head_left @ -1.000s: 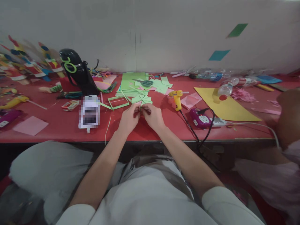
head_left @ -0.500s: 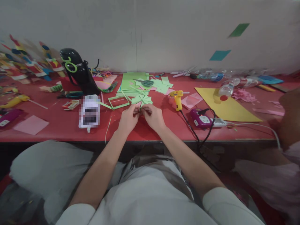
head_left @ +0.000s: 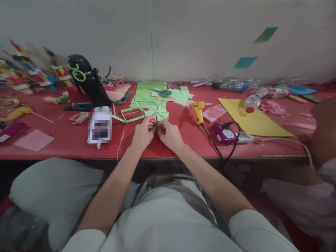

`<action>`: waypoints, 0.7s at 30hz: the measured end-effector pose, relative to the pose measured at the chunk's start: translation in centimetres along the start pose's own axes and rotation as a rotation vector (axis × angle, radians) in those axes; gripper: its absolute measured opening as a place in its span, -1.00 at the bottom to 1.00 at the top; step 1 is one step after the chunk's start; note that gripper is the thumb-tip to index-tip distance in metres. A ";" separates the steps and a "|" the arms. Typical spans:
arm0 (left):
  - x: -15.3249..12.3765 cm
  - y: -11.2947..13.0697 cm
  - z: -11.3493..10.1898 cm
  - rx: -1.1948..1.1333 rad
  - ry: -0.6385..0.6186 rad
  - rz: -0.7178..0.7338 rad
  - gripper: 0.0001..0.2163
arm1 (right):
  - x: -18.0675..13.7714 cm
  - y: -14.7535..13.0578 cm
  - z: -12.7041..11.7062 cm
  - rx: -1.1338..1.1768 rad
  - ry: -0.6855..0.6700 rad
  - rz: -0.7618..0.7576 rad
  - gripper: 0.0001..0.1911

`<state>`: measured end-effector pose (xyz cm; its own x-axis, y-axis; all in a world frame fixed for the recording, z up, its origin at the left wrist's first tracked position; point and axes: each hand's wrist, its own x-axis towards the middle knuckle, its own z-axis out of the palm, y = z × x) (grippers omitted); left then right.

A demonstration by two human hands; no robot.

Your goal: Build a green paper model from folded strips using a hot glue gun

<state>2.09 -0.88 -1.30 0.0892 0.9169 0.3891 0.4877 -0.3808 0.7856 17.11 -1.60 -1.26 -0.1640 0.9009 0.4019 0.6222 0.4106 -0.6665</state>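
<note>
In front of me at the table's middle is a star-like folded green paper piece (head_left: pixel 161 112) with a pink folded paper (head_left: pixel 154 119) at its near side. My left hand (head_left: pixel 143 133) pinches the pink paper between thumb and fingers. My right hand (head_left: pixel 171 135) is closed, its bent fingers against the near edge of the green folds; the fingertips are partly hidden. Just left of the piece lies a frame of green paper strips (head_left: pixel 132 114). Behind it are green paper sheets (head_left: pixel 149 86) with dark-handled scissors (head_left: pixel 165 93) on top.
A yellow glue gun (head_left: pixel 198 111) stands on the right, its cord running by a purple power socket (head_left: pixel 223 133). Yellow card (head_left: pixel 249 122) and plastic bottles (head_left: pixel 253 101) lie beyond. To the left are a phone (head_left: pixel 100 125) and a black bottle (head_left: pixel 85 78). Another person's arm (head_left: pixel 325 129) is at far right.
My right hand has drawn slightly down and away from the fold. The green piece has tilted and shifted a little left, showing more of the pink paper.
</note>
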 end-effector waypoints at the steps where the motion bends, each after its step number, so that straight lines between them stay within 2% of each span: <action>1: 0.0 0.0 0.0 0.009 0.007 0.003 -0.66 | 0.0 -0.1 0.0 -0.002 -0.002 -0.002 -0.79; 10: -0.1 0.3 -0.3 0.129 0.002 0.040 -0.68 | -0.1 -0.5 -0.2 0.047 -0.041 -0.014 -0.70; 17: -0.1 0.4 -0.3 0.119 0.050 0.050 -0.74 | 0.1 -0.1 0.1 0.187 0.016 -0.047 -0.69; 21: -0.2 0.7 -0.4 0.196 0.053 0.047 -0.71 | 0.2 0.1 0.2 0.228 0.027 -0.054 -0.67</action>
<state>2.06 -1.42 -0.65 0.0730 0.8889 0.4522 0.6443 -0.3881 0.6590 17.01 -1.32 -1.36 -0.1697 0.8740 0.4553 0.4234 0.4819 -0.7672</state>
